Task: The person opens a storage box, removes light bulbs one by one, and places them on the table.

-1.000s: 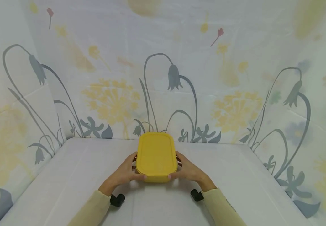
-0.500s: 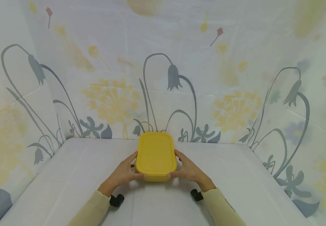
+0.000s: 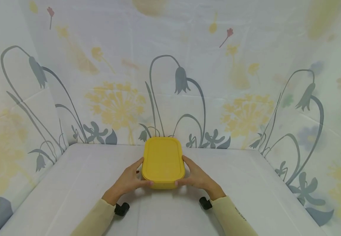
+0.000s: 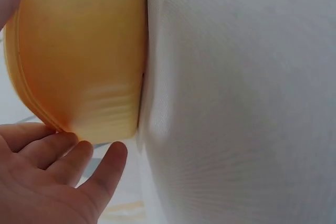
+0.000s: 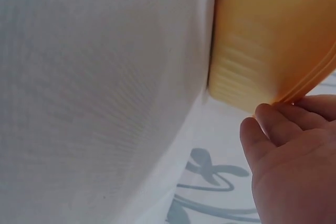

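A yellow lidded lunch box [image 3: 163, 160] stands on the white tabletop, its rounded rectangular lid on top. My left hand [image 3: 129, 178] holds its near left corner, thumb on the front wall and fingers along the left side. At the near right corner my right hand [image 3: 197, 177] grips it in the same mirrored way. In the left wrist view the box's wall [image 4: 89, 56] meets the cloth, and the fingertips [image 4: 67, 139] touch near the lid's rim. The right wrist view has the fingers [image 5: 275, 121] at the box's edge; both thumbs are largely hidden there.
The white-covered table [image 3: 96, 164] spreads on both sides of the box. A flower-printed curtain [image 3: 170, 98] stands right behind the table's far edge and along both sides. Black wrist cameras [image 3: 121, 209] sit beside the cream sleeves [image 3: 95, 218].
The fingers at the sides of the box have shifted slightly and lie closer to its walls. The box has barely moved, and the view has drifted a little.
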The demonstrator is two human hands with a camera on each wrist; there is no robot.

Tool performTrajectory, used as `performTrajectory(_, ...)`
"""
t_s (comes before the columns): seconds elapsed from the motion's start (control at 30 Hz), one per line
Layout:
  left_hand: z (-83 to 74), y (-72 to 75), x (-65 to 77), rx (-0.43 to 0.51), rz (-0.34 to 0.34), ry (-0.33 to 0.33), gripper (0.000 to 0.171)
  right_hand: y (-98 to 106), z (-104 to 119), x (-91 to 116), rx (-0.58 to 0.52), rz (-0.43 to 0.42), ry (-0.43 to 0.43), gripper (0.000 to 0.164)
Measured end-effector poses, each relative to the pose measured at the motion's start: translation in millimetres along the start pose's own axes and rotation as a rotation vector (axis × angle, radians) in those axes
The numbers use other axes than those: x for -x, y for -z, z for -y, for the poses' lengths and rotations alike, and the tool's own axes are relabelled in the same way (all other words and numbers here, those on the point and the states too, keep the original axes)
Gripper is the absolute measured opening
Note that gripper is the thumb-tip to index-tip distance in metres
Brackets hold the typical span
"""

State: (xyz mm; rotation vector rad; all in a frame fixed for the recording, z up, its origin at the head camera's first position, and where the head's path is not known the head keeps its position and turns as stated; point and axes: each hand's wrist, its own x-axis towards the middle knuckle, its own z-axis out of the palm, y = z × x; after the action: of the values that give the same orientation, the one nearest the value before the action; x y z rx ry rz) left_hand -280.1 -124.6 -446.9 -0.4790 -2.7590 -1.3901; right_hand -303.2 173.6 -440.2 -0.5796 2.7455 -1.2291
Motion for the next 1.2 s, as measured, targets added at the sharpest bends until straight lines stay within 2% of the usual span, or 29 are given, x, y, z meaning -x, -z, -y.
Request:
performTrajectory(0.27, 1.1, 1.8, -1.1, 0.017, 0.025, -0.064, 0.116, -0.5, -0.7, 0.4, 0.033, 0.011, 0.032, 0.123)
performTrajectory(0.57, -1.8, 3.2, 0.9, -0.061, -0.004, -0.038, 0.114, -0.3, 1.0, 2.8, 0.034, -0.017, 0.049, 0.117)
performTrajectory(0.73, -3.7, 4.8, 1.8, -0.085, -0.014, -0.061, 0.110, 0.2, 2.0, 2.7, 0.041, -0.018, 0.053, 0.116)
performTrajectory(1.2, -8.4, 12.3, 3.3, -0.089, -0.015, -0.080, 0.107, 1.4, 12.8, 4.7, 0.044, -0.060, 0.067, 0.113)
